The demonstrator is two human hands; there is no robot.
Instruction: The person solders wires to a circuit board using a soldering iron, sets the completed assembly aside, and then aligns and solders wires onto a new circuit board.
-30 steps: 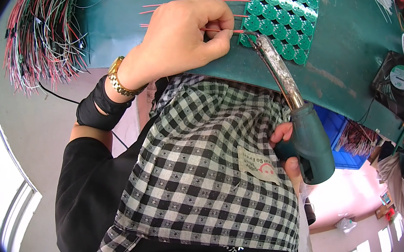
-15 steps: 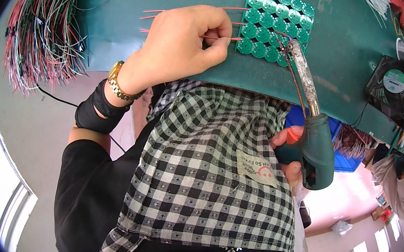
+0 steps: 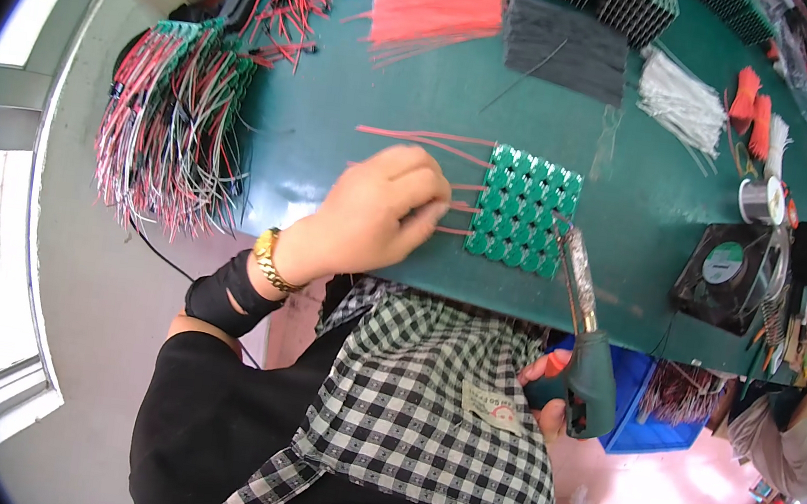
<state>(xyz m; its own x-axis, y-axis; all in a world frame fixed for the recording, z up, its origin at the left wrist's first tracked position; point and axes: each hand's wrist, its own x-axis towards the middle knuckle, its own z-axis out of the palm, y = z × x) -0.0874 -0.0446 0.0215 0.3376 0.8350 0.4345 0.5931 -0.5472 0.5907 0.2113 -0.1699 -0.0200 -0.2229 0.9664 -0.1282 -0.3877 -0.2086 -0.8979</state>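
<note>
A green panel of round circuit boards (image 3: pixel 527 207) lies on the green work surface, with red wires (image 3: pixel 427 138) running left from its left edge. My left hand (image 3: pixel 383 211) is over these wires just left of the panel, fingers curled and closed. Whether a wire is between its fingertips is hidden. At the near edge of the table, my right hand (image 3: pixel 553 416) grips a soldering iron (image 3: pixel 593 384) by its dark green handle; the handle covers much of the hand. The iron slants up and its tip reaches the panel's right side; I cannot tell whether it touches.
Wired boards (image 3: pixel 177 124) are heaped at left. Bundles of red wire (image 3: pixel 438 12), black wire (image 3: pixel 564 48) and white wire (image 3: pixel 682 103) lie at the back. At right stand a solder spool (image 3: pixel 762 200) and a black fan (image 3: pixel 723 276). A blue bin (image 3: pixel 631 411) sits below the table edge.
The view has shifted to show more of the table's far side. My left fingers have moved off the nearest red wire, slightly away from me. The iron stays in my right hand.
</note>
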